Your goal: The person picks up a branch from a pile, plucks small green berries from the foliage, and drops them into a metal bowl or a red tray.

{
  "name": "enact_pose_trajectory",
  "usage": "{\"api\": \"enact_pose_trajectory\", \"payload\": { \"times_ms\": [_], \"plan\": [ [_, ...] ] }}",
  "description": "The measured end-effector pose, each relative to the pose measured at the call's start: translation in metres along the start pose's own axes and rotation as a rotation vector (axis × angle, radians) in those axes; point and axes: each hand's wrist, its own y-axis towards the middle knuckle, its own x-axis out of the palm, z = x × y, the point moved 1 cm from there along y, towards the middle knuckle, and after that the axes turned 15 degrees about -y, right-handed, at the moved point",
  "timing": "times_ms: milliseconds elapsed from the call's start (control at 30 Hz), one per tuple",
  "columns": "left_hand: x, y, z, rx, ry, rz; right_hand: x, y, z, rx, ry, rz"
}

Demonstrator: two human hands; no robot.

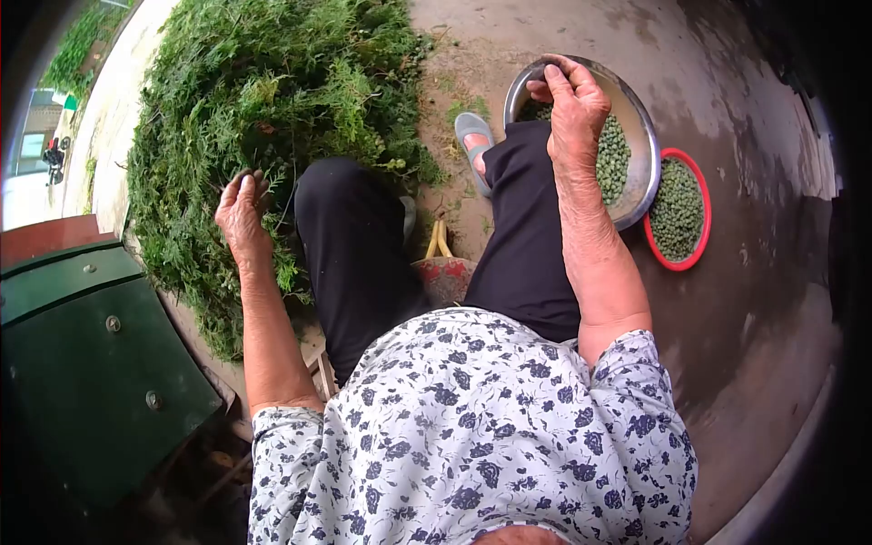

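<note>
A big heap of green leafy branches (263, 100) lies on the ground to my left. My left hand (242, 211) reaches into its near edge, fingers curled among the sprigs; whether it grips one I cannot tell. My right hand (572, 102) hovers over a steel bowl (641, 173) that holds small green seeds (614, 159); the fingers are bent and partly apart, and nothing shows in them. My knees in black trousers sit between the two hands.
A red bowl (701, 218) full of the same green seeds touches the steel bowl on the right. A dark green metal panel (91, 363) stands at the left. A grey slipper (472, 136) and a small red stool (445, 272) show between my legs on the concrete.
</note>
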Motion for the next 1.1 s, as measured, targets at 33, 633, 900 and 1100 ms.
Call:
{"api": "enact_pose_trajectory", "payload": {
  "times_ms": [33,633,900,1100],
  "plan": [
    [-0.005,-0.011,-0.013,-0.077,0.025,0.026,0.000,0.001,0.001,0.002,-0.009,0.003],
    [-0.091,-0.094,-0.148,-0.444,0.212,-0.241,0.020,-0.001,0.005,0.088,-0.006,-0.060],
    [-0.110,-0.113,-0.168,-0.418,0.289,-0.276,0.012,-0.008,0.001,0.102,0.089,0.029],
    [-0.111,-0.085,-0.182,-0.411,0.353,-0.251,0.012,-0.012,-0.006,0.103,0.098,0.026]
  ]
}}
